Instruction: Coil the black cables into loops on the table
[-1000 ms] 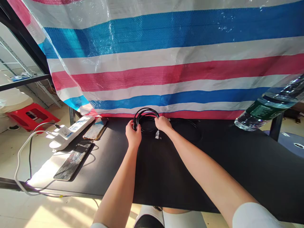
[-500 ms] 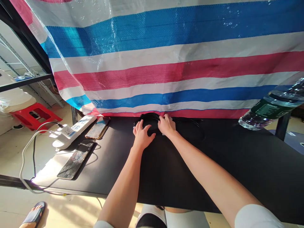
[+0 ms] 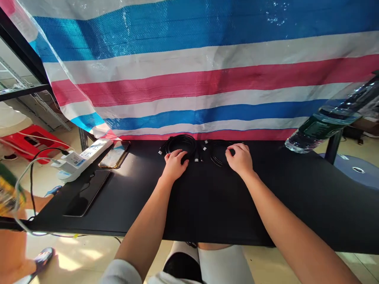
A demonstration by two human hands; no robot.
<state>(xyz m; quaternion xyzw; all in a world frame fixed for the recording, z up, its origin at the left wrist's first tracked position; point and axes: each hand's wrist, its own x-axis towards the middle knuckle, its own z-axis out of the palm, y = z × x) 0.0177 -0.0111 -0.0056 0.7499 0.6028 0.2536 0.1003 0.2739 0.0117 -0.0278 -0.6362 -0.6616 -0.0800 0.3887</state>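
Observation:
A coiled black cable (image 3: 191, 142) lies at the back middle of the black table, with pale connectors beside it. My left hand (image 3: 175, 165) rests at the front edge of this coil, fingers bent and thumb apart, holding nothing that I can see. Farther right, my right hand (image 3: 240, 158) is at the right end of a second, looser black cable (image 3: 216, 157). Its thumb and index finger curl together at that cable, and what they pinch is too small to make out.
A white power strip (image 3: 96, 149) with plugged chargers and two phones (image 3: 87, 194) (image 3: 115, 155) lie at the left. A tilted water bottle (image 3: 314, 128) stands back right. Striped sheeting (image 3: 189, 86) hangs behind. A person's legs and sandal (image 3: 44, 258) show lower left.
My right hand has moved right, away from the coil, uncovering connectors between the cables. My left hand stays by the coil. The view has shifted, and another person's legs have come into view at left.

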